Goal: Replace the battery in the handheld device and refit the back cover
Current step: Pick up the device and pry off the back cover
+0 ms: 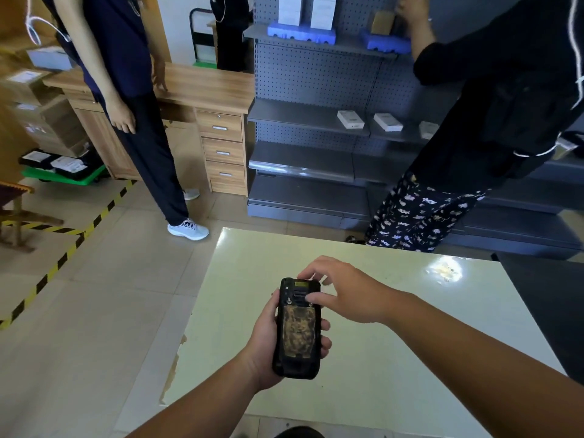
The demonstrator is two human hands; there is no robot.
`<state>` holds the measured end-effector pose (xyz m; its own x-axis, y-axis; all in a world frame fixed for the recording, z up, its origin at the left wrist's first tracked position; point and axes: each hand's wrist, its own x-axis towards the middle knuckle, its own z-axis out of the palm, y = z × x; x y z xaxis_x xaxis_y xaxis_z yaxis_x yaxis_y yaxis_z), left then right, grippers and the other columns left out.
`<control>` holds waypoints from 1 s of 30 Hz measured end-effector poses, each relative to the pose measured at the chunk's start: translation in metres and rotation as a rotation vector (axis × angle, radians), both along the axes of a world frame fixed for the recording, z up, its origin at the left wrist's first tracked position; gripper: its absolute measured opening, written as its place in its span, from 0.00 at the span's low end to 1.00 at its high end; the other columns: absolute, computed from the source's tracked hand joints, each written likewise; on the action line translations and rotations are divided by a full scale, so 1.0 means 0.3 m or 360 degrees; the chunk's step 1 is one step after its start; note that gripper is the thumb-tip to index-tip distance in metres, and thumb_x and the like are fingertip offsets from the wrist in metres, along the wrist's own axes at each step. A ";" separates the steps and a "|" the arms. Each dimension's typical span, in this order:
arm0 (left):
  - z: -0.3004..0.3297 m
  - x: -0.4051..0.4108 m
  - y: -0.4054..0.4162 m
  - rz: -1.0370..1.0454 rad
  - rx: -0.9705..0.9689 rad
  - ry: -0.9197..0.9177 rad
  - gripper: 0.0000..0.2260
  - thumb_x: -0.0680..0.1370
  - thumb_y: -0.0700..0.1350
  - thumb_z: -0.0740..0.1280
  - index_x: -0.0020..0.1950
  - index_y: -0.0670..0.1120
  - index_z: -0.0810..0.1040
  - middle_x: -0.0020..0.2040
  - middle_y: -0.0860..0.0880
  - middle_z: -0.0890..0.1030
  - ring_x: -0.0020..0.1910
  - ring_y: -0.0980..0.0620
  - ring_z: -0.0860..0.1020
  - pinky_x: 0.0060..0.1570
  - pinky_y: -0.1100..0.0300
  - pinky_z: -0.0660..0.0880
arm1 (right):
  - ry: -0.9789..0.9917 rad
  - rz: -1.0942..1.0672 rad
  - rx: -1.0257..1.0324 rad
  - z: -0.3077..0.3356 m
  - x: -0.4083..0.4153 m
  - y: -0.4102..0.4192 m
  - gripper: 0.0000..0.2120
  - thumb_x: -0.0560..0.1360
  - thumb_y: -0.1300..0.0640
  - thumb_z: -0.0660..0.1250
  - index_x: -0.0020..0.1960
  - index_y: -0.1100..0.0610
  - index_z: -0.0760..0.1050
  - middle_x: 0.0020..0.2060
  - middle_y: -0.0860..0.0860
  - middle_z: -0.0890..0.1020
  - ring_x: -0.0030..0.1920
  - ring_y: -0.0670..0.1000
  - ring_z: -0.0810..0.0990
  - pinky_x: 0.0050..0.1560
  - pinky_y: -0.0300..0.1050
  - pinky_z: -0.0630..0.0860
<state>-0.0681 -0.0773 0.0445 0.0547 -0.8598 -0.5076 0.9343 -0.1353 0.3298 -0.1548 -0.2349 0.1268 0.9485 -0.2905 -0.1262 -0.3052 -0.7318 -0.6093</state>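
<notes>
A black handheld device is held back-side up over a pale table. Its back shows a worn, brownish mottled panel and two round fasteners near the top. My left hand wraps around the device from the left and below. My right hand hovers at the device's upper right, fingers spread, with fingertips touching the top edge and the area by the right fastener. Whether the mottled panel is the cover or the battery I cannot tell.
A person in dark blue stands at a wooden desk to the left. Another person in black reaches into grey shelving just beyond the table's far edge. Yellow-black floor tape runs at left. A dark surface adjoins the table's right.
</notes>
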 end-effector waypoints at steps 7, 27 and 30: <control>-0.054 0.052 0.001 0.0045 0.0278 -0.0260 0.34 0.77 0.72 0.59 0.59 0.45 0.86 0.53 0.40 0.87 0.46 0.40 0.86 0.41 0.50 0.83 | -0.0063 -0.0102 -0.0404 -0.031 0.005 0.185 0.14 0.77 0.43 0.69 0.56 0.50 0.76 0.52 0.46 0.77 0.55 0.49 0.73 0.58 0.46 0.73; -0.085 0.099 -0.030 0.0146 0.0303 -0.0295 0.33 0.78 0.72 0.56 0.57 0.47 0.87 0.52 0.42 0.88 0.45 0.43 0.86 0.39 0.52 0.82 | 0.0068 -0.0546 -0.0188 -0.060 0.112 0.214 0.06 0.79 0.50 0.66 0.53 0.51 0.78 0.53 0.48 0.74 0.58 0.53 0.72 0.60 0.51 0.74; -0.087 0.100 -0.042 0.0184 0.0309 -0.0223 0.33 0.78 0.72 0.54 0.58 0.50 0.87 0.55 0.42 0.88 0.49 0.41 0.87 0.41 0.48 0.84 | 0.0012 -0.0592 -0.0253 -0.090 0.123 0.233 0.05 0.80 0.52 0.64 0.54 0.50 0.76 0.54 0.48 0.75 0.56 0.52 0.72 0.61 0.50 0.72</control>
<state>-0.0381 -0.0898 0.0183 0.2279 -0.7310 -0.6432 0.8944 -0.1040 0.4351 -0.1178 -0.1650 0.0999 0.7740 -0.6304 -0.0588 -0.5712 -0.6552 -0.4944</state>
